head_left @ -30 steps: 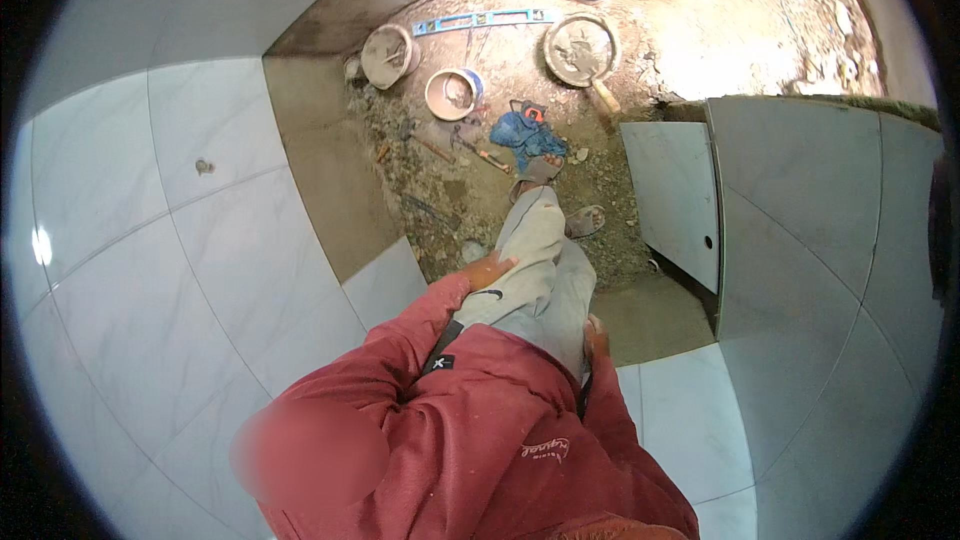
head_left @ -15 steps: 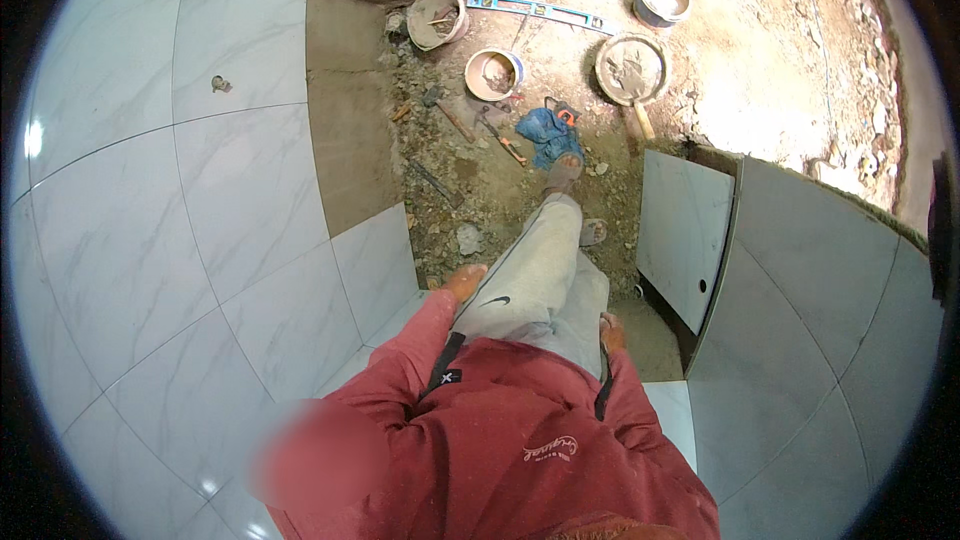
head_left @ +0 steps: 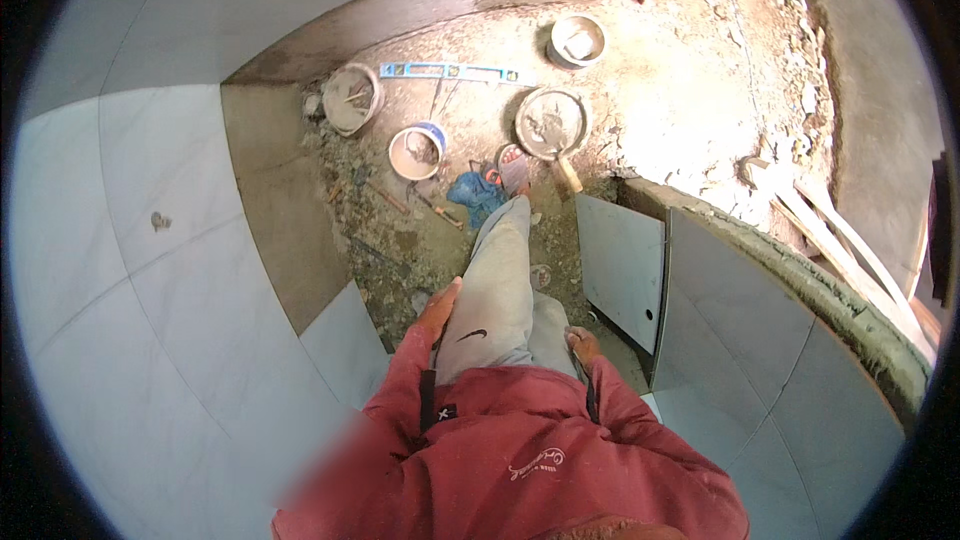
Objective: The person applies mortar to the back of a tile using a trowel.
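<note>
My left hand [head_left: 438, 310] hangs beside my left thigh, its fingers stretched forward and nothing seen in it. My right hand [head_left: 583, 344] is low by my right thigh, fingers loosely bent, also with nothing visible in it. Both hands are nearest to my light grey trousers [head_left: 497, 290]. One foot is forward, next to a blue cloth or bag [head_left: 478, 198] on the rubble floor. An orange-and-black item [head_left: 491, 174] lies by the cloth, partly hidden by my foot.
Ahead are several mortar buckets, among them a white-and-blue bucket [head_left: 416, 152], a round mortar pan [head_left: 553, 124] and a blue spirit level [head_left: 450, 72]. Hand tools, one a hammer [head_left: 385, 196], lie left. A tiled wall [head_left: 170, 270] and a low tiled partition [head_left: 735, 310] flank me; planks [head_left: 850, 250] lie beyond.
My leading foot has come down closer to the pan, beside the blue cloth. The view has turned right and the floor items appear farther left and lower. Both hands stay by my thighs.
</note>
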{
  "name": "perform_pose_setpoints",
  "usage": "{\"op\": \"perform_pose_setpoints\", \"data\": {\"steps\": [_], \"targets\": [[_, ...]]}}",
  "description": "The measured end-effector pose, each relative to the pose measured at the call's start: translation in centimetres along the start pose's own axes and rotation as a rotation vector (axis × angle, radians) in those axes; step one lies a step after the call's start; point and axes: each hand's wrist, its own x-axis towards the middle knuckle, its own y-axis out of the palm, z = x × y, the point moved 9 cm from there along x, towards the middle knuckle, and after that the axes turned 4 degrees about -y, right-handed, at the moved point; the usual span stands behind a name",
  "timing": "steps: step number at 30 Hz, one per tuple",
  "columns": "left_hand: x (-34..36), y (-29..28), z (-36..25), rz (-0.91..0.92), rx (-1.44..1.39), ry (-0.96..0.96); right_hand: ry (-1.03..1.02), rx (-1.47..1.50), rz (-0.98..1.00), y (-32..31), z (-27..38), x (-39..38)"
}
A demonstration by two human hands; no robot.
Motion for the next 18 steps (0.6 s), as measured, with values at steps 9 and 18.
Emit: {"op": "perform_pose_setpoints", "data": {"steps": [9, 18], "targets": [[-3.8, -2.5, -31.2, -0.461, 0.901, 0.464, -0.113, 0.097, -0.324, -14.7, 11.8, 1.2], [-12.2, 4.1, -49.8, -0.51, 0.837, 0.788, -0.257, -0.031, -0.507, -24.3, 19.5, 3.3]]}}
